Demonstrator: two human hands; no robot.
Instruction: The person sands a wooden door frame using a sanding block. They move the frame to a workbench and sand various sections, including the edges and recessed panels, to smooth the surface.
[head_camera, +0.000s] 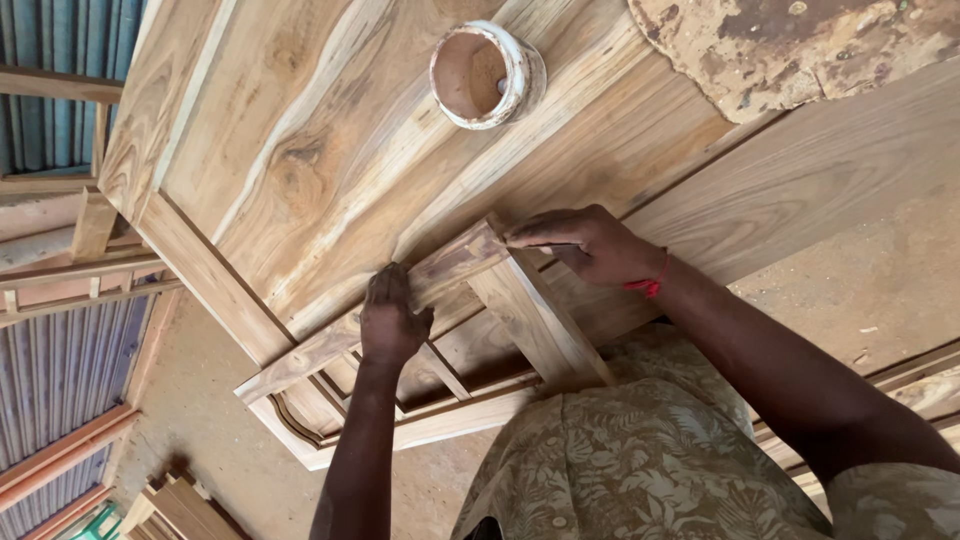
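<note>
A large wooden door panel with strong grain lies flat in front of me. On it rests a small wooden frame: a long strip joined at a corner to a wider rail. My left hand wraps over the long strip near its middle. At the corner joint, my right hand pinches the frame with its fingertips on the strip's end; a red thread circles that wrist. My patterned shirt covers the frame's near end.
A round tub with a white rim and brown contents stands on the panel at the top. A crusted, stained board lies top right. Wooden frames and corrugated metal sheet are at the left, above stacked timber and a dirt floor.
</note>
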